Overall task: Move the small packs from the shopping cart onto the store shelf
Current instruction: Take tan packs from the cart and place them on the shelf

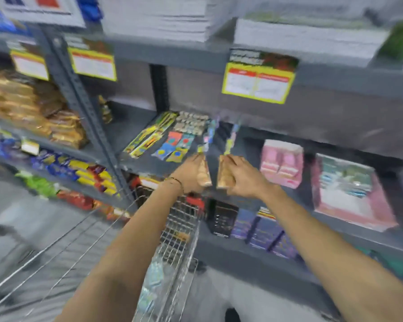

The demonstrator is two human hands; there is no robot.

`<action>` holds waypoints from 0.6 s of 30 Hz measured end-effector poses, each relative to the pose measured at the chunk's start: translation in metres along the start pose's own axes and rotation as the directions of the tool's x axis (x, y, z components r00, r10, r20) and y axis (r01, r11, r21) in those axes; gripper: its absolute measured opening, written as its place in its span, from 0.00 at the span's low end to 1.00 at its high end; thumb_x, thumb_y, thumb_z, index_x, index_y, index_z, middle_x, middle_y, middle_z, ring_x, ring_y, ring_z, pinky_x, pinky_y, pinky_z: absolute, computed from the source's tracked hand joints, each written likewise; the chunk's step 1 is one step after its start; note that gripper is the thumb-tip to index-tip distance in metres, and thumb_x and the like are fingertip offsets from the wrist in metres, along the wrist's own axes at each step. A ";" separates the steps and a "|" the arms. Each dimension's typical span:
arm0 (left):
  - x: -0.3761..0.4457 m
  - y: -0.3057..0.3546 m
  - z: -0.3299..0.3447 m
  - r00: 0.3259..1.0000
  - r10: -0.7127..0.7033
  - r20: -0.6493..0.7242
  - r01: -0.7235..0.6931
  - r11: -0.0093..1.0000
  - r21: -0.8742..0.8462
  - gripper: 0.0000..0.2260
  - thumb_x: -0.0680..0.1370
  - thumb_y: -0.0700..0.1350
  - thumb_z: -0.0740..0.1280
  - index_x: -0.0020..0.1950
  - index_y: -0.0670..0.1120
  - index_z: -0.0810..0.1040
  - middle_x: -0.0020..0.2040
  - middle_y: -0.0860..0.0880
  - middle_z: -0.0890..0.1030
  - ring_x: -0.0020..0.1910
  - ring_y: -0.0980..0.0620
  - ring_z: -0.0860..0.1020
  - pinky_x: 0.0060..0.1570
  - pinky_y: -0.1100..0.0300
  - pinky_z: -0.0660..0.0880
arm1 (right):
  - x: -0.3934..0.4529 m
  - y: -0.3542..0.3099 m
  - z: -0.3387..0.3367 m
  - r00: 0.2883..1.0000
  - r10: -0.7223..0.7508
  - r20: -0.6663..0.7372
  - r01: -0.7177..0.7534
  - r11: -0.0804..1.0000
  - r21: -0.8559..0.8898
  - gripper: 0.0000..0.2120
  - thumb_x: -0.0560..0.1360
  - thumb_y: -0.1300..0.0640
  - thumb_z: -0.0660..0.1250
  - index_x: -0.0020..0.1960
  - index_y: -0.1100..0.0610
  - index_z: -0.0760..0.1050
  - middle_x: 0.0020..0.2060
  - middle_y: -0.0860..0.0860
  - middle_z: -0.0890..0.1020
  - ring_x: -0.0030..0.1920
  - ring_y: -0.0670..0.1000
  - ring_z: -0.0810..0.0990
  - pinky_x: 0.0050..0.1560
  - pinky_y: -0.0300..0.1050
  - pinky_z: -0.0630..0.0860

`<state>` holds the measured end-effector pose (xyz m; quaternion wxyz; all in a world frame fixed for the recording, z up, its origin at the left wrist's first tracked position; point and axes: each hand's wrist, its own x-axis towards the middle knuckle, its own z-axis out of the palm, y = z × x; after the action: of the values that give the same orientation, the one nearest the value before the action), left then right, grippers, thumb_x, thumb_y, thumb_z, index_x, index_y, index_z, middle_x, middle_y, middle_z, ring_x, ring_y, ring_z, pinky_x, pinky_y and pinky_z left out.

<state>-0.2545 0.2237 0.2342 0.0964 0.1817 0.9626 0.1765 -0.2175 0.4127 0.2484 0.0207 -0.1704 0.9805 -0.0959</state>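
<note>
Your support surface is the grey metal shelf [135,129], its deck dark and partly bare at the back left. Landmark: the flat colourful packs [172,146] lying on the deck at its front edge. Just left of them you have long yellow-green packs [149,135]; just behind them, a card of small silvery items [190,125]. Well to their right sit a pink box [281,162] and, beyond it, a larger pink-edged box [349,191]. Image blurred; labels unreadable.
</note>
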 end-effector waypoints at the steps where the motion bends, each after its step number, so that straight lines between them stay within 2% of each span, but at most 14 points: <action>1: 0.011 0.019 -0.002 1.000 0.028 0.009 -0.028 1.000 0.011 0.40 0.66 0.44 0.75 0.71 0.34 0.61 0.72 0.36 0.65 0.73 0.38 0.61 0.75 0.53 0.55 | -0.006 0.017 -0.009 0.999 0.041 -0.014 -0.041 0.999 0.010 0.46 0.60 0.53 0.77 0.71 0.61 0.58 0.69 0.59 0.64 0.67 0.61 0.66 0.67 0.53 0.69; 4: 0.045 0.070 -0.005 0.985 0.167 0.041 -0.168 0.986 0.004 0.47 0.66 0.40 0.77 0.76 0.40 0.51 0.78 0.41 0.55 0.77 0.45 0.54 0.75 0.58 0.51 | -0.024 0.070 -0.033 0.985 0.171 -0.022 -0.170 0.985 0.035 0.45 0.60 0.53 0.78 0.70 0.63 0.60 0.69 0.60 0.65 0.68 0.60 0.65 0.69 0.48 0.66; 6: 0.069 0.097 -0.002 0.975 0.210 0.074 -0.212 0.977 0.012 0.48 0.66 0.39 0.78 0.77 0.41 0.50 0.78 0.43 0.53 0.77 0.47 0.52 0.76 0.59 0.51 | -0.030 0.103 -0.046 0.971 0.238 -0.022 -0.237 0.971 0.045 0.45 0.59 0.52 0.78 0.70 0.63 0.61 0.68 0.61 0.65 0.68 0.61 0.65 0.70 0.48 0.66; 8: 0.093 0.122 0.001 0.969 0.232 0.082 -0.234 0.972 0.014 0.48 0.65 0.38 0.77 0.76 0.41 0.51 0.78 0.44 0.53 0.78 0.48 0.52 0.76 0.60 0.51 | -0.032 0.132 -0.054 0.958 0.287 -0.013 -0.287 0.957 0.038 0.43 0.57 0.52 0.78 0.68 0.62 0.65 0.66 0.62 0.68 0.66 0.62 0.68 0.68 0.47 0.67; 11: 0.119 0.151 0.006 0.960 0.259 0.111 -0.262 0.965 0.011 0.45 0.66 0.36 0.76 0.76 0.42 0.53 0.78 0.44 0.55 0.77 0.48 0.54 0.74 0.63 0.52 | -0.026 0.160 -0.056 0.946 0.320 0.050 -0.322 0.946 0.029 0.43 0.55 0.46 0.74 0.66 0.60 0.68 0.65 0.62 0.71 0.65 0.62 0.70 0.68 0.46 0.66; 15: 0.139 0.168 0.013 0.948 0.264 0.178 -0.275 0.960 0.042 0.44 0.67 0.38 0.75 0.76 0.44 0.54 0.78 0.46 0.56 0.77 0.48 0.57 0.75 0.60 0.55 | -0.014 0.173 -0.053 0.951 0.294 0.097 -0.299 0.953 0.041 0.39 0.59 0.54 0.76 0.67 0.59 0.67 0.66 0.61 0.70 0.65 0.61 0.69 0.68 0.47 0.66; 18: 0.149 0.171 0.021 0.940 0.261 0.220 -0.279 0.959 0.055 0.43 0.66 0.39 0.75 0.76 0.49 0.56 0.75 0.47 0.63 0.73 0.47 0.64 0.73 0.55 0.64 | -0.009 0.178 -0.049 0.949 0.287 0.133 -0.298 0.952 0.068 0.38 0.61 0.55 0.76 0.69 0.58 0.66 0.68 0.59 0.68 0.67 0.60 0.67 0.71 0.48 0.62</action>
<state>-0.3315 0.4367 0.2612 0.1648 0.3337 0.9195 0.1268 -0.2717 0.5890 0.2617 0.1017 -0.0276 0.9867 -0.1237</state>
